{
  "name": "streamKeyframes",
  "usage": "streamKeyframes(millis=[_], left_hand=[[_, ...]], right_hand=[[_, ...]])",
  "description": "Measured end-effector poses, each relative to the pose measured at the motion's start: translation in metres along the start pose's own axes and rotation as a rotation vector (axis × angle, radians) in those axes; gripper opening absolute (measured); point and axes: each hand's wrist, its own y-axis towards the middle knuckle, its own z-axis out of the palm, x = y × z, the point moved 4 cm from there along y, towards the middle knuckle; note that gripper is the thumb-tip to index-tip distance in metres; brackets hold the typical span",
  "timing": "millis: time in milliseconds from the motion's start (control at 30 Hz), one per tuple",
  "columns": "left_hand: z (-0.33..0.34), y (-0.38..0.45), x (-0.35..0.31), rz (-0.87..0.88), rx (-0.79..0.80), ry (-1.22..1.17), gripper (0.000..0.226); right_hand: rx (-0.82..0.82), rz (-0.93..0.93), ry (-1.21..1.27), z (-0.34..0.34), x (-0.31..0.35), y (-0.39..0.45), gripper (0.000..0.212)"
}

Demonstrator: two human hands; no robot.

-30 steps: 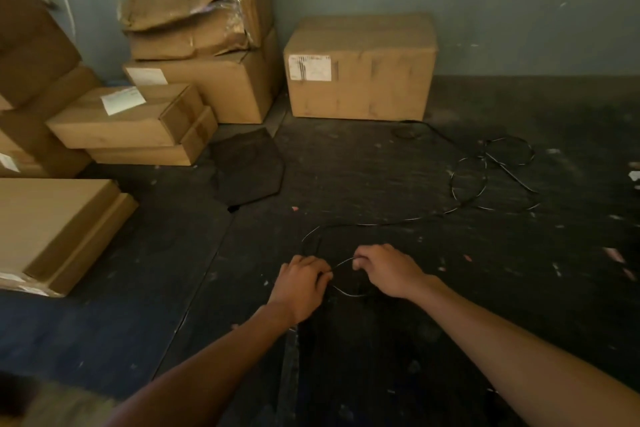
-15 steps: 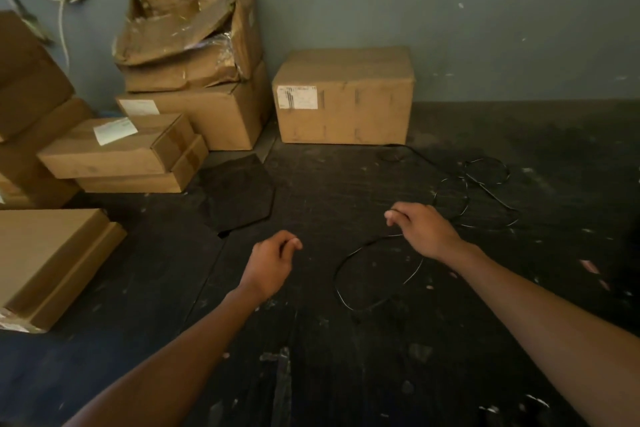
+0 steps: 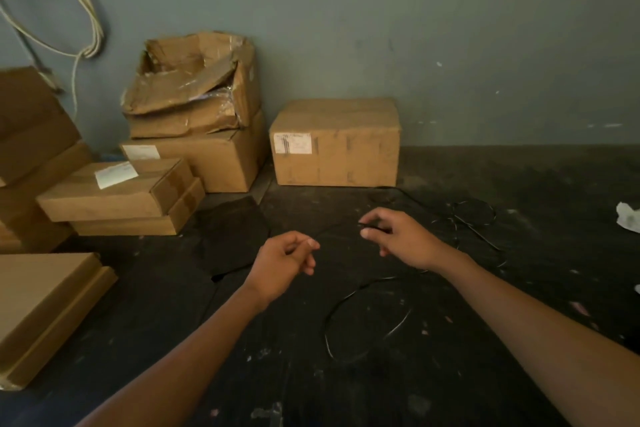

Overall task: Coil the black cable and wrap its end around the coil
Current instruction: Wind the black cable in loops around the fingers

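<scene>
The thin black cable (image 3: 349,302) lies on the dark floor. One loop of it sits below my right wrist, and several loose loops rest further back on the right (image 3: 472,215). My right hand (image 3: 401,239) pinches a stretch of the cable between thumb and forefinger above the floor. A faint taut strand runs from there leftward to my left hand (image 3: 284,260), whose thumb and forefinger are pinched together on it. The hands are about a hand's width apart. The cable's far end runs toward the box by the wall.
Cardboard boxes line the wall: one single box (image 3: 334,142) at centre back, a stack with a crushed box (image 3: 194,107) to its left, and flat boxes (image 3: 117,198) at far left. A dark sheet (image 3: 232,236) lies on the floor, crumpled paper (image 3: 628,215) at right.
Both hands left the small loop near my body and moved apart. The right hand reached forward and lifted the cable. The left hand then came back toward it and pinched the strand.
</scene>
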Motion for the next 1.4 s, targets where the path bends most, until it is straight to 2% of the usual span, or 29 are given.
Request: streamKeyframes(millis=[167, 233, 333, 467, 700, 900, 1000, 1100, 1233, 1400], left_hand=[[0.008, 0.001, -0.032, -0.068, 0.150, -0.112, 0.018], [0.012, -0.004, -0.039, -0.178, 0.285, -0.285, 0.019], [0.020, -0.014, -0.053, -0.302, 0.467, -0.665, 0.024], [0.027, -0.022, -0.068, -0.344, 0.511, -0.986, 0.029], [0.031, -0.025, -0.088, -0.243, 0.566, -1.172, 0.030], [0.022, -0.013, -0.092, -0.147, 0.504, -1.233, 0.033], [0.014, -0.009, -0.097, -0.100, 0.439, -1.225, 0.036], [0.003, 0.001, -0.105, -0.021, 0.446, -1.187, 0.037], [-0.020, 0.026, -0.101, 0.043, 0.391, -0.993, 0.037], [-0.046, 0.048, -0.086, -0.006, 0.291, -0.740, 0.034]], right_hand=[[-0.088, -0.217, 0.020, -0.004, 0.036, 0.002, 0.013], [-0.125, -0.251, 0.041, -0.010, 0.042, 0.001, 0.015], [-0.153, -0.272, 0.135, -0.017, 0.050, 0.000, 0.016], [-0.230, -0.308, 0.253, -0.018, 0.057, -0.002, 0.017], [-0.276, -0.341, 0.409, -0.015, 0.064, -0.006, 0.017], [-0.211, -0.350, 0.409, 0.000, 0.058, -0.010, 0.019], [-0.141, -0.346, 0.362, 0.012, 0.058, -0.014, 0.020], [-0.025, -0.261, 0.239, 0.028, 0.056, -0.016, 0.031], [0.109, -0.197, 0.052, 0.044, 0.060, -0.020, 0.031], [0.190, -0.258, -0.161, 0.042, 0.079, -0.024, 0.024]])
